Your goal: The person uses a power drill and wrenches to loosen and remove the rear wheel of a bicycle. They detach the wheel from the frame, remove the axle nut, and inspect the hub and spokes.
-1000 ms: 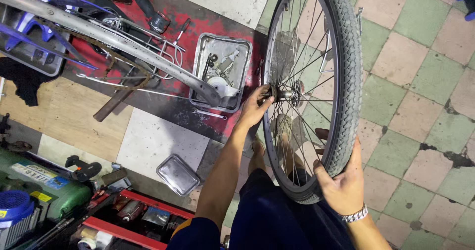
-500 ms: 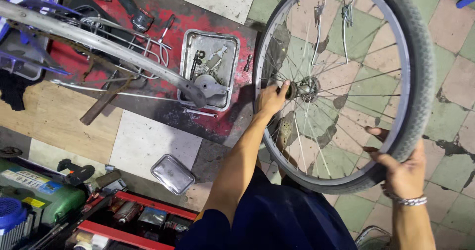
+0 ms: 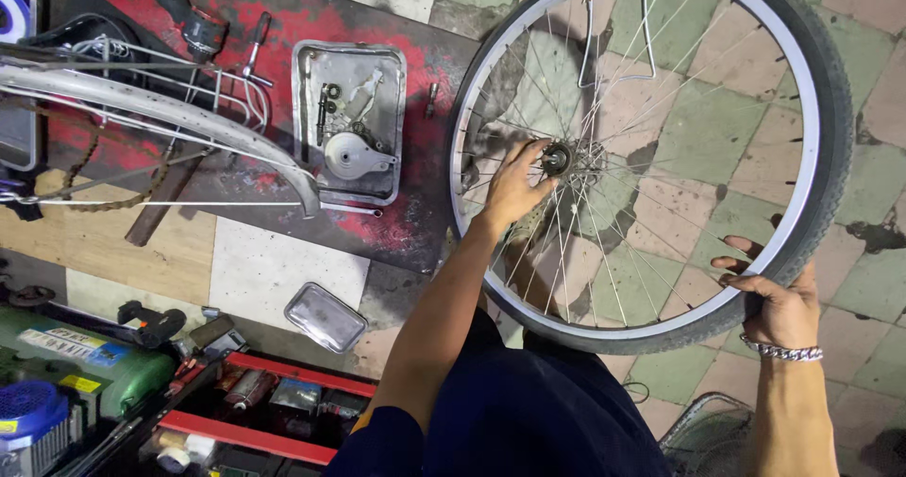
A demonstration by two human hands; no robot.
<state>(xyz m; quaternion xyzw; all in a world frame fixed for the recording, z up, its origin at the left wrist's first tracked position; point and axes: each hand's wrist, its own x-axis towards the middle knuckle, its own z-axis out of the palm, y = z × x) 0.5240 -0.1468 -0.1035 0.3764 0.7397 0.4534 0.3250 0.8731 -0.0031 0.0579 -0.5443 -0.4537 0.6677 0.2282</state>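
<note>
Evenly and fairly brightly lit from overhead, diffuse rather than hard. Soft, short shadows only: a dark patch under the bicycle wheel (image 3: 651, 156) near its hub (image 3: 557, 159), another beneath the left hand (image 3: 514, 189). Mild sheen on the wheel's silver rim, on the curved mudguard (image 3: 170, 114) and on the metal tray (image 3: 349, 123); no blown-out glare. Sharp across most of the view, spokes crisply separated. Slightly darker and murkier toward the lower left among the tools. Wide-angle stretching at the edges, with tile lines bowing near the right hand (image 3: 779, 302).
</note>
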